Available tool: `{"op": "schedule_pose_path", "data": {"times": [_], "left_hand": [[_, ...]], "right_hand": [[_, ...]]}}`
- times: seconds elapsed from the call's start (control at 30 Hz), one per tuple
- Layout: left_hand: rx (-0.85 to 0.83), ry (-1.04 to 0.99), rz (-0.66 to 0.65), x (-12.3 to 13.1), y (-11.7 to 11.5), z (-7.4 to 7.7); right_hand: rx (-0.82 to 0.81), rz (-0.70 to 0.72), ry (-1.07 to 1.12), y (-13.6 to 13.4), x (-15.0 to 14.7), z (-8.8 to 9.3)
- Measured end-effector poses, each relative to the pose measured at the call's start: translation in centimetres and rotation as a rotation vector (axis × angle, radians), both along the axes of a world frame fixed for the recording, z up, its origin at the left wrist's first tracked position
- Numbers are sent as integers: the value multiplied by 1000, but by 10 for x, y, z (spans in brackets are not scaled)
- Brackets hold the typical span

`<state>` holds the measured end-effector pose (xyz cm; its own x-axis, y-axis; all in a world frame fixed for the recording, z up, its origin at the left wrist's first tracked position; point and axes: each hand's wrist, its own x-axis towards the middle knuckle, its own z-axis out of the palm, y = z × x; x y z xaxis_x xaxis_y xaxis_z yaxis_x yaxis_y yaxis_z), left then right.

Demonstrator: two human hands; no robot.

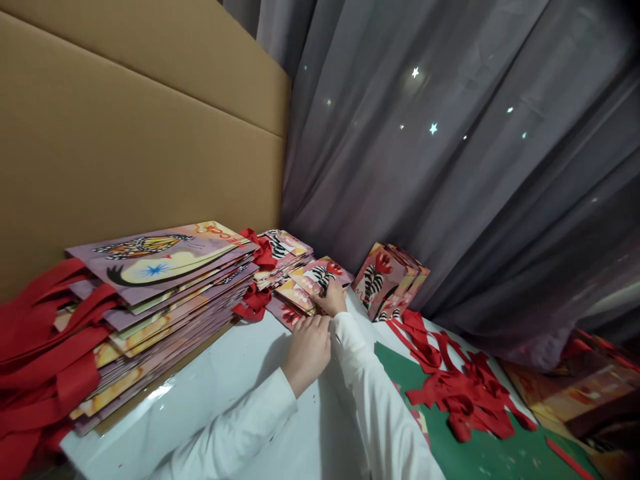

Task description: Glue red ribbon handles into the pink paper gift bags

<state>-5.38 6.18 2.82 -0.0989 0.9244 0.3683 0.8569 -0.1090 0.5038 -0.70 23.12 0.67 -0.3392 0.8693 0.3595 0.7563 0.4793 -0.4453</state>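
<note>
Several flat printed paper bags lie in a small loose pile in front of me, the top paper bag (320, 272) showing a zebra and a red flower. My right hand (332, 298) reaches over it, thumb and fingers closed on the bag's near part. Just nearer to me, my left hand (309, 350) is against the near edge of the pile, its fingers curled and their tips hidden. What it grips, if anything, does not show. Behind the pile to the left is another stack of zebra bags (285, 250), with red ribbon handles (255, 301) at its side.
A tall stack of butterfly-printed bags (155, 257) with red ribbons (45, 353) stands at left, before a cardboard panel (145, 133). Upright zebra bags (385, 283) lean near the grey curtain (400, 167). Loose red ribbons (465, 393) cover part of a green mat (430, 447).
</note>
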Motion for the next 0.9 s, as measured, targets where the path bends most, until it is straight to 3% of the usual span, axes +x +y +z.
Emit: {"op": "schedule_pose_path", "data": {"times": [0.17, 0.3, 0.4, 0.53, 0.67, 0.73, 0.83, 0.9], "left_hand": [[104, -217, 43, -2, 7, 1], [237, -833, 188, -6, 21, 2], [224, -1063, 210, -12, 27, 5], [170, -1207, 183, -12, 18, 11], [100, -1285, 140, -1, 8, 6], [117, -1281, 159, 6, 9, 1], [174, -1230, 141, 16, 12, -4], [207, -1188, 85, 21, 10, -5]], "right_hand": [[48, 40, 18, -15, 12, 30], [239, 100, 203, -55, 32, 46], [468, 166, 213, -98, 43, 43], [729, 199, -28, -154, 57, 25], [732, 241, -174, -189, 79, 27], [727, 87, -109, -195, 96, 40], [696, -286, 67, -189, 126, 60], [636, -413, 129, -181, 144, 66]]}}
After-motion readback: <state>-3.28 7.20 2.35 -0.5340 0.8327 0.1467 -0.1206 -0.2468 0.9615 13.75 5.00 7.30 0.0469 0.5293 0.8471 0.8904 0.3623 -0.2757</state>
